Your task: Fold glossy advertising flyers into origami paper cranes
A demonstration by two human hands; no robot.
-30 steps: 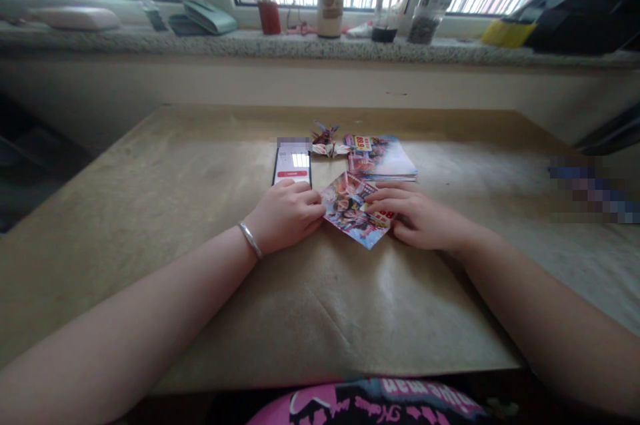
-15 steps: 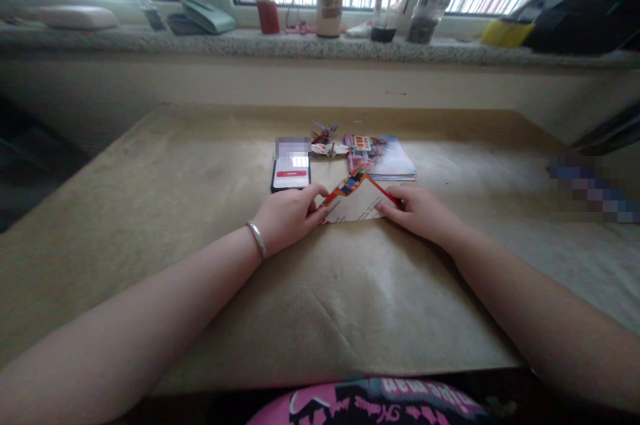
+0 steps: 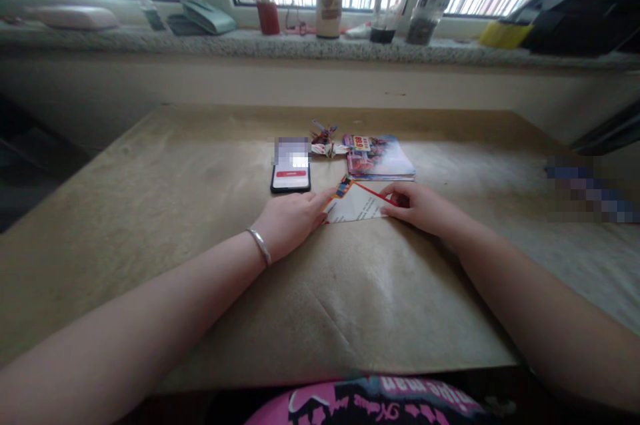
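A sheet of printed paper [image 3: 356,204], folded into a triangle with its white side up, lies flat on the brown table [image 3: 200,212]. My left hand [image 3: 290,222], a silver bangle on its wrist, presses the triangle's left corner with closed fingers. My right hand [image 3: 423,206] pinches the triangle's right corner against the table.
A phone [image 3: 291,172] with a lit screen lies just behind my left hand. Beside it are a small folded paper crane [image 3: 325,140] and a stack of colourful leaflets [image 3: 379,157]. Bottles and jars stand on the stone windowsill [image 3: 300,45].
The colourful sheet lay open one second ago; it has been folded over into a white triangle and pressed flatter. Both hands shifted slightly away from me.
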